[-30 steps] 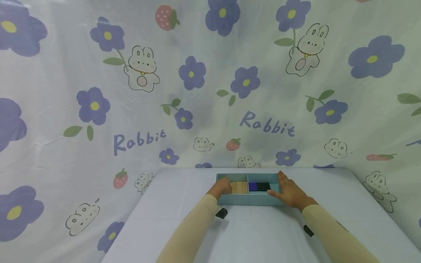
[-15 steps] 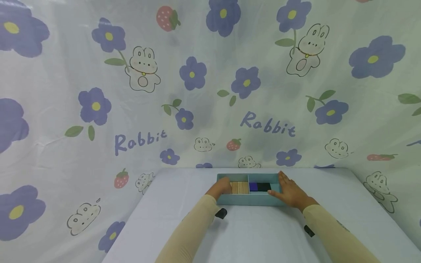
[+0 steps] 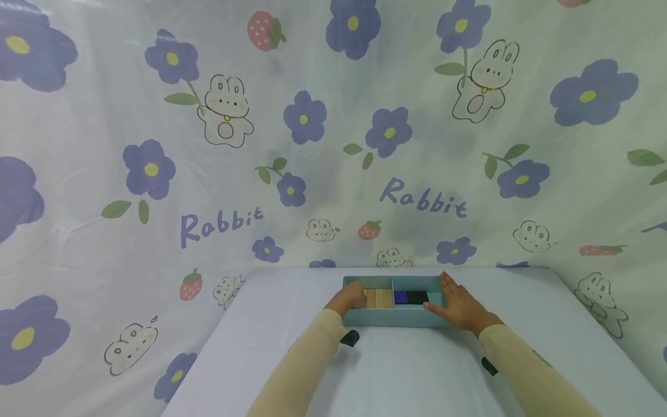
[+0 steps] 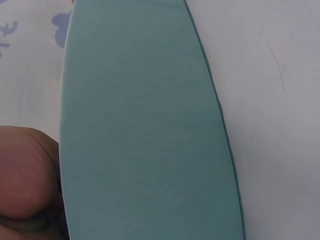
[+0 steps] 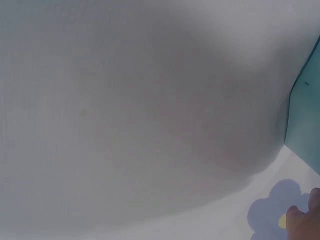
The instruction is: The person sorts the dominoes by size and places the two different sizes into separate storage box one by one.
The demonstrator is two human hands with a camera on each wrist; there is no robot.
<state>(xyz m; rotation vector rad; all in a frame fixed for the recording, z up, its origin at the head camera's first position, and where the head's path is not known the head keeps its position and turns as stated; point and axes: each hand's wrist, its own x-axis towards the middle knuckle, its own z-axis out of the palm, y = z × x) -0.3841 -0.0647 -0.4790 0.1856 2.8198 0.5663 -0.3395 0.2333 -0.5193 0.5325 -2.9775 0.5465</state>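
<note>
A light blue-green box (image 3: pixel 396 318) with a divider stands on the white table. Its left compartment holds several pale wooden blocks (image 3: pixel 378 298) side by side; in the right one lie a purple block (image 3: pixel 400 297) and a black block (image 3: pixel 417 297). My left hand (image 3: pixel 352 296) reaches into the left compartment, beside the blocks. Its fingertips are hidden, so what they grip cannot be seen. My right hand (image 3: pixel 458 305) rests at the box's right end, fingers straight along the end wall, thumb over the front rim. The box's front wall (image 4: pixel 145 120) fills the left wrist view.
The white tabletop (image 3: pixel 411 370) spreads in front of the box and to both sides. Behind it hangs a curtain (image 3: pixel 333 168) printed with flowers, rabbits and strawberries. A small black piece sits under each sleeve near the wrist.
Both hands and the box stay in place. Only a slight shift of the whole head view shows.
</note>
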